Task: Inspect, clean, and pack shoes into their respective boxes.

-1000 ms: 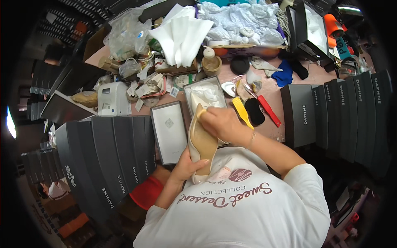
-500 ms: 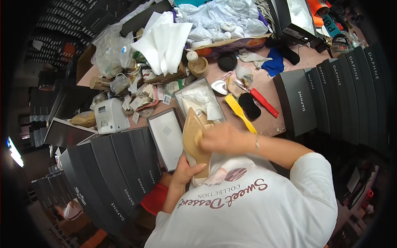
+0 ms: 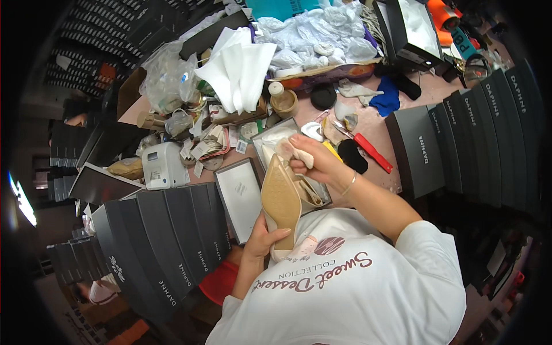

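Item: one beige pointed-toe shoe (image 3: pixel 281 204), sole up, over my lap and the table's near edge, above the open shoebox (image 3: pixel 286 150). My left hand (image 3: pixel 261 241) is closed around its heel end; my right hand (image 3: pixel 315 163) pinches a small pale cloth (image 3: pixel 289 150) bunched at the toe. Risk, as I judge it: with only the heel end held, hard rubbing could twist the shoe loose, dropping it into the box or toward the red-handled tool (image 3: pixel 368 149) nearby.
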Available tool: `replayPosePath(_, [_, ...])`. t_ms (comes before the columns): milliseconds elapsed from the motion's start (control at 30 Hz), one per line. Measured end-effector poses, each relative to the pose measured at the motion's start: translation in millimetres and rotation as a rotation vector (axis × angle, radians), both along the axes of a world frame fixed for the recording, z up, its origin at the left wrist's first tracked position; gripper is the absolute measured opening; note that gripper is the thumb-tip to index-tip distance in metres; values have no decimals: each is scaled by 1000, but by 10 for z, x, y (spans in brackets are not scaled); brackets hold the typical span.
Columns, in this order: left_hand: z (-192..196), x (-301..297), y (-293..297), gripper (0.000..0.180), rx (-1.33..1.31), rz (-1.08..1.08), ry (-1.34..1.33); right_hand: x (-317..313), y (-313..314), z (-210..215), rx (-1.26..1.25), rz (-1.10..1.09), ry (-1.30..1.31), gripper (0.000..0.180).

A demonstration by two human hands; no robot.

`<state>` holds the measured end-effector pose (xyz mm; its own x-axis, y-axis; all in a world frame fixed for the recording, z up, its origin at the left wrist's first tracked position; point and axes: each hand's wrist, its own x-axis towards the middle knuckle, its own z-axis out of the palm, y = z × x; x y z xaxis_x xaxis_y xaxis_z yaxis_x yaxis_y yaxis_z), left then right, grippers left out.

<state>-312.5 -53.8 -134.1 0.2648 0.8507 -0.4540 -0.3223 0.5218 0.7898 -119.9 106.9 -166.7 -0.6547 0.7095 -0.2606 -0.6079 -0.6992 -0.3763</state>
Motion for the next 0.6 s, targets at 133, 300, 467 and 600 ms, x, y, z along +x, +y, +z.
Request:
replayPosePath(133, [35, -70, 38, 76, -89, 13, -99, 42, -214, -52, -166, -14, 130, 12])
replayPosePath(300, [33, -3, 66, 77, -7, 21, -54, 135, -267, -9, -112, -51, 19, 16])
replayPosePath(467, [-40, -71, 51, 81, -15, -46, -45, 343, -392, -31, 18, -91, -306, 18])
replayPosePath(600, [-98, -87, 45, 81, -12, -50, -49, 371, -477, -94, 53, -133, -403, 13])
